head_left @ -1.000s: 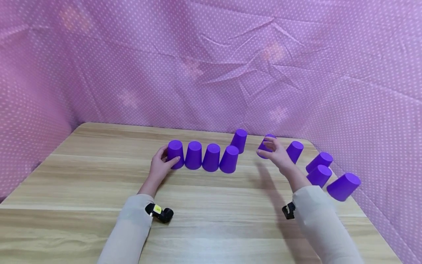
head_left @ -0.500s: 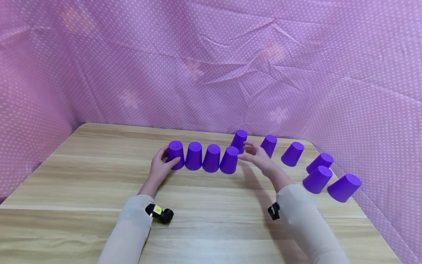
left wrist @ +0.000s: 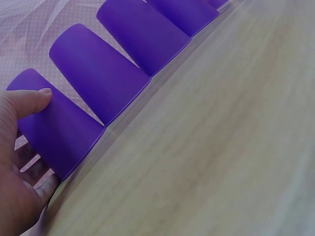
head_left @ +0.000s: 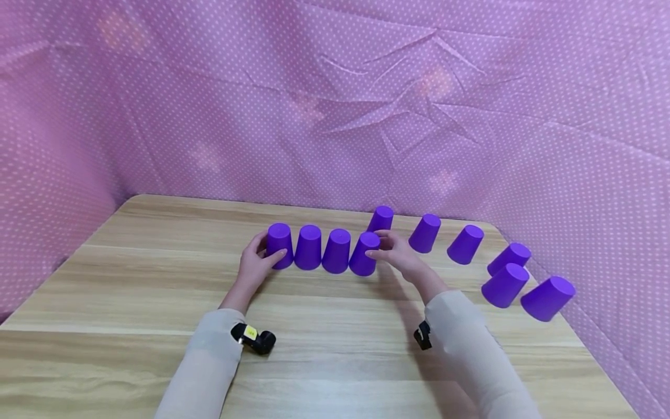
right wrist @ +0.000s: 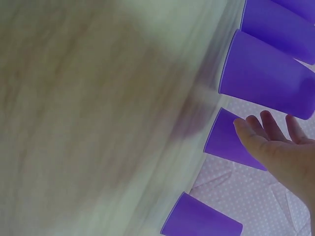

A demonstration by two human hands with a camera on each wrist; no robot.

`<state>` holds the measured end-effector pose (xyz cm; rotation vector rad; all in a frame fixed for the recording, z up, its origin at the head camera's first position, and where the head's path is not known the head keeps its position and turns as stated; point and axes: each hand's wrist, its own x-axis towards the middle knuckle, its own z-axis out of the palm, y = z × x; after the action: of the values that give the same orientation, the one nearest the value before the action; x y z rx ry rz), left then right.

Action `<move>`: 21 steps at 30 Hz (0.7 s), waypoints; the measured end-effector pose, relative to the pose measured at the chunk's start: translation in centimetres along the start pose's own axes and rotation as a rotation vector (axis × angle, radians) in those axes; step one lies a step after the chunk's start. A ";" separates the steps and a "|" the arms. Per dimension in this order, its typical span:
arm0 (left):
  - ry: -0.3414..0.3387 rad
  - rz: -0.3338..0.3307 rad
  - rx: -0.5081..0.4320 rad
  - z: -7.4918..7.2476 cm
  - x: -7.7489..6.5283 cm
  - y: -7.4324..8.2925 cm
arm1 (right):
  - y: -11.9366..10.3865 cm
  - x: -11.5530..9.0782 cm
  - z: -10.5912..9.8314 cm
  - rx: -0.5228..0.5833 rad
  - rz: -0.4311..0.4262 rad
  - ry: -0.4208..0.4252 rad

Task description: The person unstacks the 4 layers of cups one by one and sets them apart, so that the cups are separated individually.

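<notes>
Several purple cups stand upside down in a close row on the wooden table. My left hand (head_left: 253, 265) holds the leftmost cup (head_left: 280, 233), its thumb across the near side and fingers round the outer side. Between the ends of the row are a second cup (head_left: 307, 247) and a third cup (head_left: 336, 251). At the right end, my right hand (head_left: 400, 257) is beside the last cup (head_left: 362, 256), with the thumb overlapping its front in the head view. The right wrist view has its extended fingers (right wrist: 269, 125) right at that cup's side (right wrist: 268, 73).
Behind the row's right end stands another cup (head_left: 381, 219). More upside-down cups, such as this one (head_left: 425, 234) and this nearer one (head_left: 547, 298), trail along the table's right side (head_left: 570, 361). Pink dotted cloth (head_left: 335, 116) encloses the back and sides.
My right hand has moved left from the spread-out cups at the back right to the row's right end. The left hand stays on the leftmost cup, and the row has not moved.
</notes>
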<state>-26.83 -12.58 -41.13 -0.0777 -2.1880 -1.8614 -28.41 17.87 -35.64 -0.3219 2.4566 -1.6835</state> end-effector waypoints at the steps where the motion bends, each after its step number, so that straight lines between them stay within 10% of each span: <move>1: 0.003 -0.001 0.001 0.0 0.0 0.0 | 0.0 0.1 0.1 -0.010 0.002 0.011; 21: -0.004 -0.014 0.004 -0.1 0.2 0.3 | 0.0 0.2 1.1 0.114 0.031 0.066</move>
<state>-26.93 -12.63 -40.82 -0.0651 -2.2009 -1.8659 -28.37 16.78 -36.04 -0.2168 2.3847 -1.8401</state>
